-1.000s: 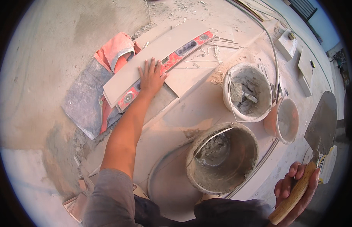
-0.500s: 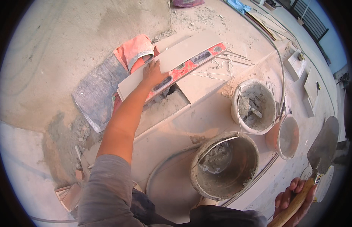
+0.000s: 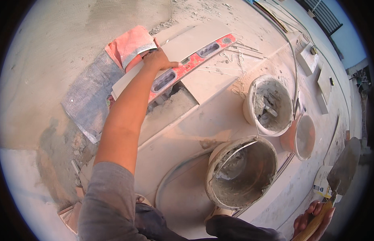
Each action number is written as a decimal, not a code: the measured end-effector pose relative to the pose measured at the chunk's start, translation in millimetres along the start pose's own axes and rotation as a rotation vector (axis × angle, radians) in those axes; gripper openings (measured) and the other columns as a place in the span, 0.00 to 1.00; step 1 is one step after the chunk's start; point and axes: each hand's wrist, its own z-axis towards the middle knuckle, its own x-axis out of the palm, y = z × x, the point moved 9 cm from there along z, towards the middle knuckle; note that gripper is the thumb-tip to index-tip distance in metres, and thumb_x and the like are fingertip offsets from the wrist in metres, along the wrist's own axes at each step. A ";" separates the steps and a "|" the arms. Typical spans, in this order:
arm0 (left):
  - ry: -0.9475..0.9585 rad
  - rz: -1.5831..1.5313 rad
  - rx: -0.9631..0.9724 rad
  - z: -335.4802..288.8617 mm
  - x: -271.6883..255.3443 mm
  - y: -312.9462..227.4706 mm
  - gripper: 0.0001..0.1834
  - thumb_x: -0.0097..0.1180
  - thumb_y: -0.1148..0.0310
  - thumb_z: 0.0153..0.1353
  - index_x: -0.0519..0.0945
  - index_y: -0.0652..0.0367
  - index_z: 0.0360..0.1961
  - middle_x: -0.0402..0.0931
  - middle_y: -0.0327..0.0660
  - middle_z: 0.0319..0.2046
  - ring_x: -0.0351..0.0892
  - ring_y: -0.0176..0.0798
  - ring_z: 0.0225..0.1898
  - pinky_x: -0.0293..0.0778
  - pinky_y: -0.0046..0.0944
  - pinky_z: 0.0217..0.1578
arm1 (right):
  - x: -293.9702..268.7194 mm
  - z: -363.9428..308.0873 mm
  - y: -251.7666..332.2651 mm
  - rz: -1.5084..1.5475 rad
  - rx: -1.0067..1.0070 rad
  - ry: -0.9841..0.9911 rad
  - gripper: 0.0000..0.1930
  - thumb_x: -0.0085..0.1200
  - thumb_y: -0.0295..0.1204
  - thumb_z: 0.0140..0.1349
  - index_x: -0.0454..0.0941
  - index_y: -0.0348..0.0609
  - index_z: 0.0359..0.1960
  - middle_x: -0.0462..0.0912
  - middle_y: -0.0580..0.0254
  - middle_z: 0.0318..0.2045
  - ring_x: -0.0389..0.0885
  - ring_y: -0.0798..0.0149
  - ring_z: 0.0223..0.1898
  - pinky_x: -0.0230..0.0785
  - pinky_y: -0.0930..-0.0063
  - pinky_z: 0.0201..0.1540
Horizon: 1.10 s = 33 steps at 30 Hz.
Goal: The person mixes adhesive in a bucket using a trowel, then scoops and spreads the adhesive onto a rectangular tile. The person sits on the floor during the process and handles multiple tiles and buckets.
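My left hand lies across a long pale strip of tile, its fingers hooked over the far edge and partly hidden. Its thumb stretches to the red spirit level, which lies along the strip's near edge. Beside my fingertips is a bundled orange cloth with a grey band. At the lower right my right hand is wrapped round the wooden handle of a pointed trowel, blade up. The large mortar-crusted bucket stands in front of me, with wet grey mortar inside.
A pale bucket with rubble and an orange bucket stand to the right. A grey sheet lies at the left. String trails near the level's end. A hose runs past the buckets. White boxy pieces lie farther right.
My left hand has moved forward on the tile strip, its fingers now over the far edge and thumb out at the level. My right hand still grips the trowel; the view has shifted slightly.
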 end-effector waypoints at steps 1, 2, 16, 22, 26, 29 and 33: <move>0.003 -0.053 0.047 6.4 1.7 -1.7 0.66 0.67 0.27 0.37 0.66 0.70 0.67 0.68 0.64 0.63 0.68 0.57 0.66 0.66 0.56 0.62 | 5.0 -0.3 6.8 0.010 -0.027 0.036 0.25 0.36 0.47 0.75 0.60 0.55 0.70 0.74 0.55 0.52 0.74 0.67 0.35 0.69 0.79 0.28; 0.029 -0.106 0.089 10.7 4.6 -1.7 0.66 0.67 0.27 0.37 0.66 0.71 0.67 0.68 0.64 0.63 0.68 0.58 0.66 0.66 0.57 0.62 | 11.8 -0.6 14.3 0.023 -0.054 0.075 0.26 0.37 0.48 0.75 0.62 0.52 0.69 0.75 0.56 0.50 0.74 0.67 0.34 0.69 0.78 0.28; -0.087 0.114 0.093 -26.5 -29.1 -8.2 0.60 0.66 0.30 0.39 0.71 0.78 0.58 0.79 0.60 0.50 0.80 0.55 0.54 0.73 0.48 0.55 | 22.4 -5.1 14.5 0.282 0.407 0.098 0.26 0.40 0.55 0.72 0.71 0.40 0.44 0.72 0.59 0.36 0.68 0.68 0.23 0.65 0.75 0.22; -0.104 0.006 0.160 -14.1 -8.6 6.5 0.65 0.70 0.32 0.36 0.67 0.81 0.60 0.75 0.62 0.55 0.74 0.56 0.60 0.70 0.47 0.59 | 5.2 -5.6 14.1 0.310 0.385 0.075 0.24 0.42 0.53 0.71 0.71 0.40 0.43 0.72 0.59 0.35 0.67 0.69 0.22 0.63 0.76 0.22; -0.041 -0.115 0.102 -11.5 -2.4 4.2 0.71 0.69 0.29 0.32 0.60 0.78 0.66 0.63 0.67 0.63 0.63 0.60 0.67 0.61 0.51 0.66 | -4.2 -11.8 10.1 0.328 0.401 0.080 0.26 0.43 0.55 0.70 0.72 0.39 0.43 0.72 0.60 0.35 0.69 0.69 0.25 0.63 0.76 0.23; 0.034 -0.173 0.048 -14.4 -3.3 4.2 0.73 0.68 0.27 0.32 0.59 0.76 0.68 0.62 0.68 0.65 0.61 0.61 0.69 0.59 0.53 0.68 | -26.9 -20.5 9.1 0.091 0.397 -0.061 0.28 0.43 0.58 0.68 0.73 0.40 0.45 0.74 0.60 0.36 0.70 0.68 0.27 0.63 0.76 0.25; -0.027 -0.222 0.128 -23.4 -18.1 -6.4 0.68 0.67 0.29 0.34 0.64 0.76 0.65 0.71 0.65 0.59 0.70 0.59 0.64 0.64 0.51 0.64 | -43.4 -35.6 2.3 0.167 0.543 -0.195 0.29 0.42 0.59 0.69 0.74 0.42 0.46 0.74 0.61 0.38 0.68 0.68 0.27 0.62 0.76 0.26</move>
